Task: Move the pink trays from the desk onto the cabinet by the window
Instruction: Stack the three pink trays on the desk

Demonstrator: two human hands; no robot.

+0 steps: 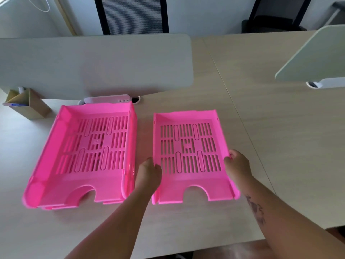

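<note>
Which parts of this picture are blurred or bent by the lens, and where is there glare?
Head view: the left pink tray is smeared at its near-left corner; the desk edges and divider panel bow from the wide angle; faint glare on that tray's right wall; both hands look soft.

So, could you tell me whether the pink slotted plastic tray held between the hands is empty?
Empty: the pink slotted plastic tray shows only its bare slotted floor, with the desk visible through the slots.
</note>
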